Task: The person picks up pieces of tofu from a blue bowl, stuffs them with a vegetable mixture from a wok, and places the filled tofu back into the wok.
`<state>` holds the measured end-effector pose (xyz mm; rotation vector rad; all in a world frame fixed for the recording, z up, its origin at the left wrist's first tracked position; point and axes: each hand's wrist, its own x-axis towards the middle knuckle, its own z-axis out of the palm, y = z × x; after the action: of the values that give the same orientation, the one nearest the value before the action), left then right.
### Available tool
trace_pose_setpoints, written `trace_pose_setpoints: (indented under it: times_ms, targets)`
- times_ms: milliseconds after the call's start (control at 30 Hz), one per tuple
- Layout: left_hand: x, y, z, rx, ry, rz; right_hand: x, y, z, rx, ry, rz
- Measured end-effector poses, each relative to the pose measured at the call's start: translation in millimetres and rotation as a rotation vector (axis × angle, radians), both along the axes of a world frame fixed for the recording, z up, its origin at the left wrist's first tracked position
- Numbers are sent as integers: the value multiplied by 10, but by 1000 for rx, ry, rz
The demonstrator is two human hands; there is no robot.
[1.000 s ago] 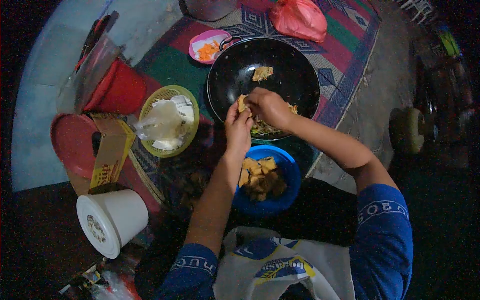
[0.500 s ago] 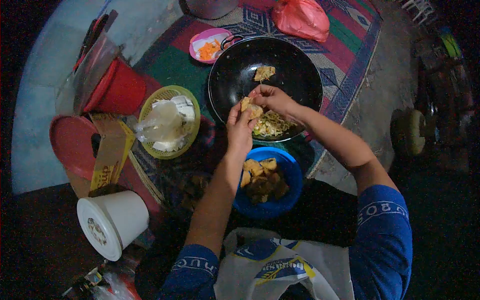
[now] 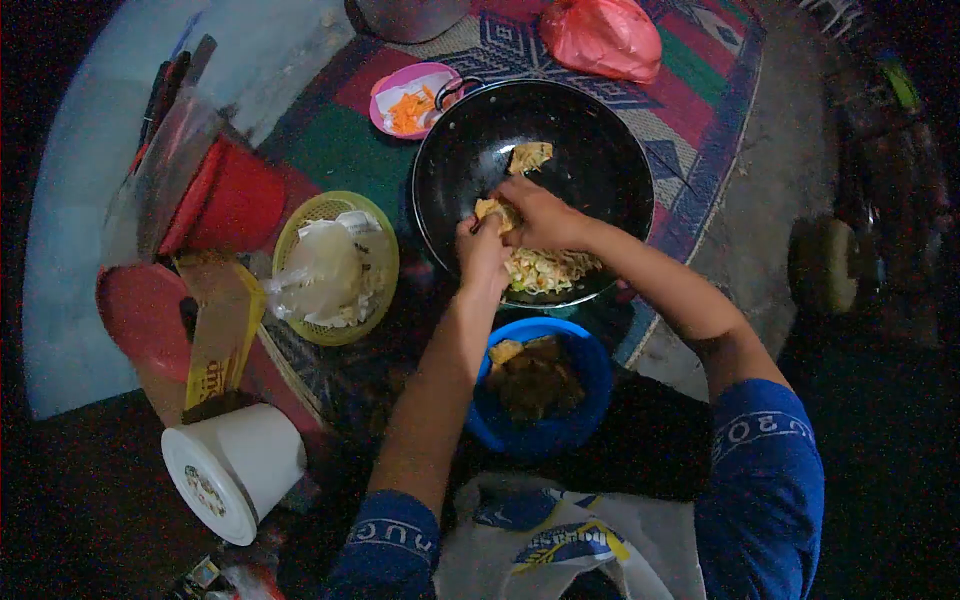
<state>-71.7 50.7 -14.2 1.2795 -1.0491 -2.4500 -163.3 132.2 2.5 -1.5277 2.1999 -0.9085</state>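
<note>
Lid (image 3: 143, 318), round and reddish, lies at the far left, near a red bucket (image 3: 235, 200). Beside them stand an open cardboard box (image 3: 215, 315) and, nearer the person, a white tub (image 3: 265, 455). Next comes a yellow-green basket (image 3: 389, 250) holding paper and a knotted clear bag (image 3: 325, 265) of something pale. Farther out, a pink dish (image 3: 377, 112) with orange pieces sits just beside the wok's handle.

The left hand (image 3: 482, 258) pinches a golden-brown piece (image 3: 490, 211) between thumb and fingers, held up over the near left part of the black wok (image 3: 600, 135). The right hand (image 3: 547, 218) bends in from the right, its fingers curled against that piece; their tips are hidden, so their exact grip cannot be told. In the wok lie another golden piece (image 3: 530, 157), beyond the hands, and a shredded pale mixture (image 3: 550, 271), on the near side. Just below, a blue bowl (image 3: 598, 385) holds browned chunks. A red plastic bag (image 3: 602, 42) rests on the patterned mat (image 3: 700, 85), beyond the wok.
</note>
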Motion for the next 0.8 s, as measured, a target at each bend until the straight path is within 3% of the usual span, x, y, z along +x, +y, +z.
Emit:
trace_pose_setpoints:
  times_ms: [133,233,333,433,467,533,600,633,667,700,733,767,800]
  targets:
    - [-279,-213,-32,14,-43,-95,-365,-185,-28,83,-115,11]
    - [-305,-316,26,-63,-26,-109,-772,-387,-272,-15,-10,-22]
    - [-236,-384,-16,-115,-5,-81,-1023,-556,-392,138,-23,3]
    - [-44,-404,-32,-154,-31,-114,-1051,-666,-474,458,183,-31]
    - [26,-392,-38,-181,-20,-117,-1045,-679,-491,466,168,-22]
    - [122,-368,-55,-190,-20,-122,-1108,-672,-598,505,384,-67]
    - [224,-329,-121,-752,-4,-301,-1176,-657,-711,566,538,-72]
    - [235,-273,-130,-942,36,-248,-1138,-618,-735,504,587,-90]
    - [277,-243,-101,-916,13,-259,-1100,-593,-696,437,640,-112]
    - [320,-229,-50,-1101,65,-243,-1071,-581,-583,459,619,-100]
    - [356,-192,19,-1285,128,-230,-1054,-582,-428,590,431,-73]
    - [433,-95,154,-1284,90,-246,-1037,-575,-328,708,250,-51]
    - [533,-26,182,-1273,94,-254,-986,-539,-295,719,245,-56]
